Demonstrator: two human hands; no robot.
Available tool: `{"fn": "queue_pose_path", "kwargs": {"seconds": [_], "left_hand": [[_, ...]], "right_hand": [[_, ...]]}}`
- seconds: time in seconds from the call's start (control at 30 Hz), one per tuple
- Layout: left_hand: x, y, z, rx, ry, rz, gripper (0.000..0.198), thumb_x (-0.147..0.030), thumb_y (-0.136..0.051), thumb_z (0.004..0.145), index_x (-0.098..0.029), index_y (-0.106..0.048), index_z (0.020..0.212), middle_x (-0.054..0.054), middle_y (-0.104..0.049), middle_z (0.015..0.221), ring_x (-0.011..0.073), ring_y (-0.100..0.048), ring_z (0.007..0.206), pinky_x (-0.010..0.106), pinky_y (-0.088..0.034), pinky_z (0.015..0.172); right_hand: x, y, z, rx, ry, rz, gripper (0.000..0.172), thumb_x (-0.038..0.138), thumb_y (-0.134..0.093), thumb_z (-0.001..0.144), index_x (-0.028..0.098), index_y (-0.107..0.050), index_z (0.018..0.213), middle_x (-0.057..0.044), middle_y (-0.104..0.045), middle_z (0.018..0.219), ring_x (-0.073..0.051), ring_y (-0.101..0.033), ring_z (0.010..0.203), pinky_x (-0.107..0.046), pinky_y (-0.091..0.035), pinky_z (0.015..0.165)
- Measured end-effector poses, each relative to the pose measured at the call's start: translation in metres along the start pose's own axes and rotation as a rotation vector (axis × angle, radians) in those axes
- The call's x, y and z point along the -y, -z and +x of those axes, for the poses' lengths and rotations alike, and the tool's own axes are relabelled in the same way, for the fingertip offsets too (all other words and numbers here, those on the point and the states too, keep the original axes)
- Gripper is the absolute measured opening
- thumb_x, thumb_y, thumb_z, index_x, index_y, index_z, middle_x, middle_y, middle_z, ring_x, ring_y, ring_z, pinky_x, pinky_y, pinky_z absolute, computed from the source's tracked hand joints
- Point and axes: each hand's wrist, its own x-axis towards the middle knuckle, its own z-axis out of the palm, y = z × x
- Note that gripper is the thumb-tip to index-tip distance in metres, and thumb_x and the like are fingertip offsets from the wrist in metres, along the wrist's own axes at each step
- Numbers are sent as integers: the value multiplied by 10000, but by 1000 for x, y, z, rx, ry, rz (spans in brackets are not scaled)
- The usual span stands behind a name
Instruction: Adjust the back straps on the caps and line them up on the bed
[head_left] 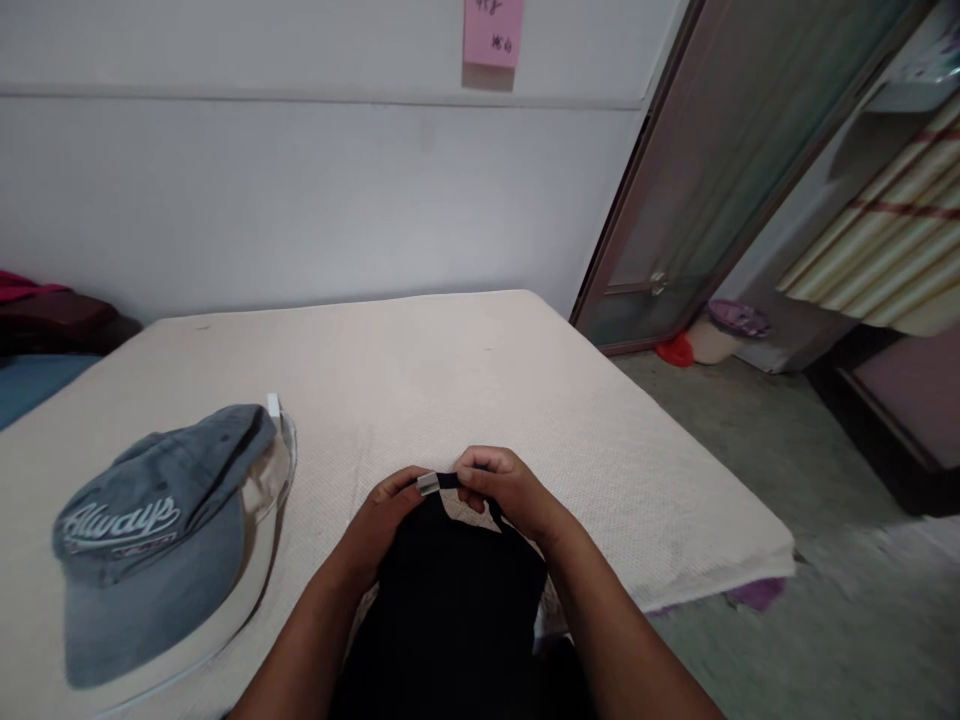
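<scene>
A black fabric cap (465, 590) is held low in front of me, its arched back opening and narrow strap (448, 481) facing away. My left hand (390, 510) pinches the cap's edge at the left, beside a small pale buckle (427, 485) on the strap. With thumb and fingers closed, my right hand (502, 485) grips the strap just right of the buckle. The lower part of the cap merges into dark shadow near my body. To the left lies a grey-blue cap (157, 540) with "Always" on its front, stacked over a pale-brimmed hat (262, 540).
The beige bed cover (450, 370) reaches a white wall (300, 200) that bears a pink note (493, 35). Dark red items (60, 320) sit at the far left. Right of the bed edge are the floor, a waste bin (716, 335), a glass door (675, 180) and a striped curtain (892, 230).
</scene>
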Motion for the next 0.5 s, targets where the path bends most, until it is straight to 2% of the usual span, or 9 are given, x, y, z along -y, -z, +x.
{"fn": "queue_pose_path", "kwargs": {"seconds": [0.37,0.5], "left_hand": [[-1,-4,-2,32,27,-55,203,-368,-679,757,-177,-647,818,-49,-527,548,52,-404,443,171,-277,438],[0,-4,-2,32,38,-73,206,-357,-693,744,-173,-639,819,-35,-569,580,64,-447,465,174,-309,458]], "right_hand": [[-3,-3,2,7,-36,52,211,339,-632,778,152,-565,707,13,-562,614,-75,-447,484,-225,-314,480],[1,-3,-1,28,-61,57,185,312,-627,778,151,-568,710,15,-565,614,-71,-446,492,-218,-315,489]]}}
